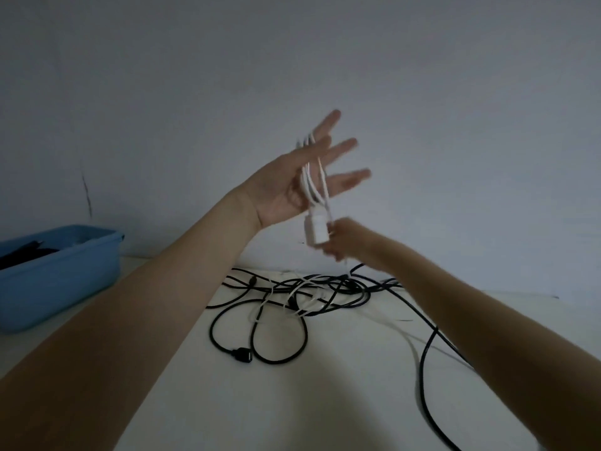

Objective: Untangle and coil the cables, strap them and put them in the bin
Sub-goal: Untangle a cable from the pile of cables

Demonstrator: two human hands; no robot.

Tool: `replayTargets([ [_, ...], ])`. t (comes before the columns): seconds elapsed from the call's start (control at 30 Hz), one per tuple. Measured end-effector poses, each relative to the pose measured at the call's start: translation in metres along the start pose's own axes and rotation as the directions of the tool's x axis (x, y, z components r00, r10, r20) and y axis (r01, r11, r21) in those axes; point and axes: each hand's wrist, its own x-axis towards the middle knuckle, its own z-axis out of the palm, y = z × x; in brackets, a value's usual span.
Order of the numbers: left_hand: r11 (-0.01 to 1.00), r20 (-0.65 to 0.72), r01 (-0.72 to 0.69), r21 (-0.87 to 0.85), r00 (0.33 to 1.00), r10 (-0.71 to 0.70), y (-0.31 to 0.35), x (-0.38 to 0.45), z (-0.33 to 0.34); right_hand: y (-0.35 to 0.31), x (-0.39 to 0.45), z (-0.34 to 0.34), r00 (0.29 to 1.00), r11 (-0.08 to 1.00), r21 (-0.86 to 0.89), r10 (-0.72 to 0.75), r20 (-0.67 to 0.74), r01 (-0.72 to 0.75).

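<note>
My left hand [292,180] is raised above the table, palm up, fingers spread and straight. Loops of a white cable [312,177] lie across its palm and over its fingers. My right hand [341,242] is just below and to the right, blurred, gripping the white cable's plug end [314,229]. On the white table a tangle of black and white cables [302,294] lies below the hands. One black cable [426,369] runs from the tangle toward the front edge. A black connector [240,354] lies at the near side of the tangle.
A blue plastic bin [61,284] stands at the table's left edge, with dark items inside. A plain wall rises behind the table [325,385].
</note>
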Motion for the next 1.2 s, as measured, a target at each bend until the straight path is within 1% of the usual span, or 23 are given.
replayTargets([
  [0.03,0.999,-0.134,-0.047,0.000,0.990,0.047,0.001,0.006,-0.002,0.000,-0.003,0.010,0.997,0.997,-0.079,0.017,0.082,-0.011],
  [0.07,0.994,-0.234,-0.067,0.085,0.968,0.085,0.002,0.011,-0.004,-0.002,-0.006,0.018,0.990,0.992,-0.124,0.008,0.143,0.010],
  [0.1,0.966,-0.282,-0.043,0.255,0.952,0.116,0.001,0.013,-0.007,-0.004,-0.007,0.021,0.985,0.984,-0.169,-0.024,0.172,0.054],
  [0.13,0.861,-0.269,0.016,0.509,0.953,0.141,-0.003,0.013,-0.012,-0.006,-0.008,0.019,0.983,0.961,-0.249,-0.076,0.170,0.117],
  [0.17,0.685,-0.243,0.089,0.723,0.961,0.131,-0.009,0.010,-0.017,-0.010,-0.009,0.013,0.979,0.919,-0.348,-0.138,0.151,0.183],
  [0.2,0.524,-0.232,0.151,0.838,0.968,0.092,-0.018,0.007,-0.022,-0.015,-0.010,0.007,0.969,0.874,-0.420,-0.203,0.140,0.244],
  [0.23,0.468,-0.249,0.207,0.859,0.968,0.028,-0.026,0.004,-0.027,-0.020,-0.011,0.000,0.955,0.837,-0.460,-0.261,0.139,0.296],
  [0.3,0.599,-0.308,0.353,0.719,0.934,-0.181,-0.040,-0.005,-0.028,-0.026,-0.011,-0.014,0.930,0.793,-0.490,-0.347,0.123,0.361],
  [0.33,0.666,-0.293,0.419,0.617,0.908,-0.300,-0.047,-0.008,-0.026,-0.024,-0.011,-0.020,0.927,0.792,-0.492,-0.364,0.094,0.361],
  [0.37,0.689,-0.279,0.467,0.554,0.884,-0.375,-0.049,-0.012,-0.024,-0.025,-0.010,-0.025,0.929,0.801,-0.487,-0.363,0.066,0.348],
  [0.5,0.571,-0.294,0.506,0.647,0.856,-0.425,-0.049,-0.017,-0.025,-0.023,-0.006,-0.034,0.942,0.801,-0.518,-0.333,0.033,0.301],
  [0.63,0.538,-0.317,0.550,0.639,0.825,-0.467,-0.037,-0.020,-0.032,-0.032,0.000,-0.041,0.951,0.793,-0.546,-0.307,0.025,0.270],
  [0.73,0.464,-0.320,0.572,0.676,0.796,-0.514,-0.028,-0.023,-0.037,-0.041,0.014,-0.048,0.950,0.717,-0.648,-0.310,0.033,0.256],
  [0.8,0.406,-0.333,0.599,0.690,0.761,-0.558,-0.026,-0.024,-0.037,-0.047,0.025,-0.050,0.924,0.643,-0.739,-0.375,-0.076,0.200],
  [0.87,0.328,-0.378,0.649,0.687,0.704,-0.602,-0.026,-0.028,-0.043,-0.051,0.036,-0.052,0.876,0.597,-0.802,-0.402,-0.266,0.030],
  [0.9,0.285,-0.411,0.674,0.682,0.675,-0.613,-0.028,-0.030,-0.047,-0.051,0.038,-0.053,0.869,0.605,-0.792,-0.349,-0.350,-0.076],
  [0.93,0.235,-0.461,0.697,0.677,0.651,-0.603,-0.029,-0.033,-0.056,-0.050,0.041,-0.053,0.877,0.675,-0.723,-0.248,-0.412,-0.149],
  [0.97,0.182,-0.521,0.720,0.669,0.629,-0.577,-0.029,-0.037,-0.065,-0.049,0.043,-0.052,0.889,0.793,-0.581,-0.118,-0.442,-0.183],
  [1.0,0.144,-0.575,0.746,0.650,0.606,-0.550,-0.029,-0.040,-0.073,-0.047,0.045,-0.051,0.908,0.907,-0.369,0.035,-0.418,-0.205],
  [1.03,0.123,-0.616,0.771,0.625,0.584,-0.529,-0.028,-0.042,-0.082,-0.046,0.045,-0.050,0.920,0.963,-0.145,0.164,-0.355,-0.227],
  [1.07,0.105,-0.648,0.794,0.599,0.558,-0.519,-0.028,-0.043,-0.088,-0.047,0.045,-0.049,0.927,0.968,0.022,0.245,-0.285,-0.249],
  [1.13,0.083,-0.688,0.828,0.554,0.512,-0.515,-0.028,-0.044,-0.092,-0.052,0.049,-0.048,0.939,0.950,0.219,0.271,-0.213,-0.225],
  [1.2,0.083,-0.708,0.848,0.523,0.487,-0.511,-0.033,-0.044,-0.098,-0.063,0.059,-0.050,0.950,0.958,0.231,0.219,-0.224,-0.167],
])
